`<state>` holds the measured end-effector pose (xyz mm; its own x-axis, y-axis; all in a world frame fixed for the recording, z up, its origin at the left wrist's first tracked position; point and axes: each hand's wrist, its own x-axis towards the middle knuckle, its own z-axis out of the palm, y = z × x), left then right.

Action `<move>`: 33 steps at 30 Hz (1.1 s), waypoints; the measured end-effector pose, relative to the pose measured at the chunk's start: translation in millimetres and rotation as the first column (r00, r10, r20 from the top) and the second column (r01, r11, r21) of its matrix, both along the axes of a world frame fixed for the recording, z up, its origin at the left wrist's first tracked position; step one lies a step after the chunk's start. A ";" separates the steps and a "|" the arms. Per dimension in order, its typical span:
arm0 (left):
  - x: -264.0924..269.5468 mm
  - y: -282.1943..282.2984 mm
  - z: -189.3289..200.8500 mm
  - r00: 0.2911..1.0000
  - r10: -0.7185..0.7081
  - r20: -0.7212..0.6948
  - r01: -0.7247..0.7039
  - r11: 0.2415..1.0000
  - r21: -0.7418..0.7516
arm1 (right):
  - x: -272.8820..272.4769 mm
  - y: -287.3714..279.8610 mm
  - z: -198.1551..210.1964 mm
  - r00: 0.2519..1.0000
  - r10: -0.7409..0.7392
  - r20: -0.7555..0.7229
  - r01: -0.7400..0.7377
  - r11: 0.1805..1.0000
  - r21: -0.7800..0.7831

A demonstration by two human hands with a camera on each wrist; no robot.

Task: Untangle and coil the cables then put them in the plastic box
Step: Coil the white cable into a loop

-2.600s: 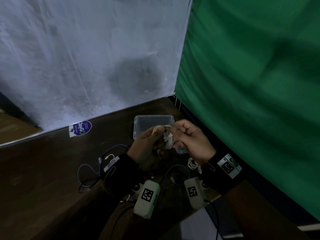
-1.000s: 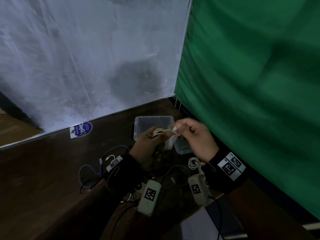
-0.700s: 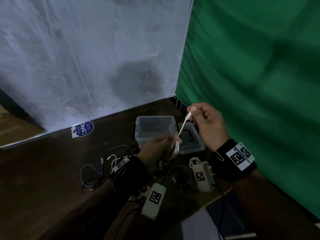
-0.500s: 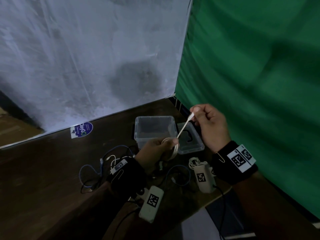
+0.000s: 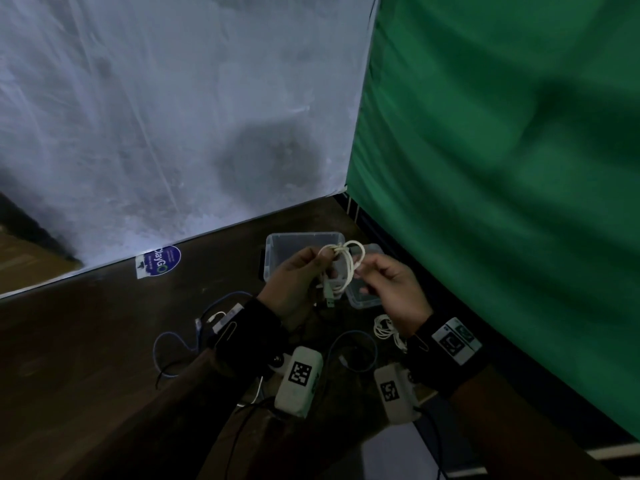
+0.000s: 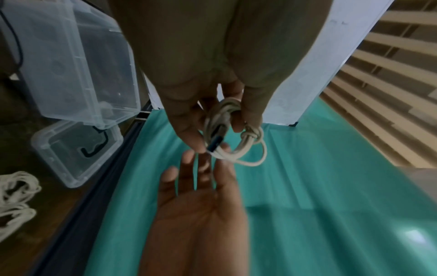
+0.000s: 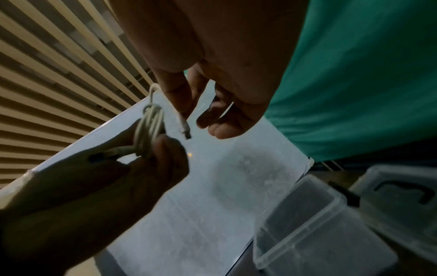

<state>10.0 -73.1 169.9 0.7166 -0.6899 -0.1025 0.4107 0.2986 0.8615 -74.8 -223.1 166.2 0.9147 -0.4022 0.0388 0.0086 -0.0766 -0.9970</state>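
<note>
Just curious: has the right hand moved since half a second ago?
Yes. The right hand has dropped from above the lid back toward the person, and now overlaps the lid, close to the white cable.

Plastic box (image 5: 301,242) open-topped; lid (image 5: 363,294) beside; green curtain (image 5: 502,168) close right.

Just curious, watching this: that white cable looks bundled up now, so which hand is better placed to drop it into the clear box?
Probably the left hand. It already grips the white cable coil just above the open plastic box, while the right hand pinches only the loose end.
</note>
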 end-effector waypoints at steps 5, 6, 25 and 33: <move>1.4 -6.2 -13.1 0.997 0.068 0.038 -0.071 0.993 0.096 | 5.5 12.9 -4.5 0.998 -0.029 -0.051 0.043 0.946 0.320; 0.9 -6.4 -14.6 0.997 0.072 0.041 -0.076 0.991 0.107 | 5.1 14.5 -3.5 0.997 -0.030 -0.066 0.053 0.922 0.383; 29.1 -15.7 -35.0 0.414 -0.411 0.812 -0.196 0.831 0.520 | -1.1 -10.8 -25.6 0.938 0.209 -0.278 -0.174 0.974 0.144; 37.6 -22.8 -63.3 0.503 -0.407 0.762 -0.213 0.796 0.566 | -3.6 -26.2 -33.3 0.922 0.207 -0.328 -0.263 0.955 -0.137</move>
<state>47.6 -95.9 106.6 0.5933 -0.7954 0.1238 -0.5788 -0.3147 0.7523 -78.4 -249.4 132.8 0.9599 -0.1869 -0.2090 -0.2563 -0.2829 -0.9243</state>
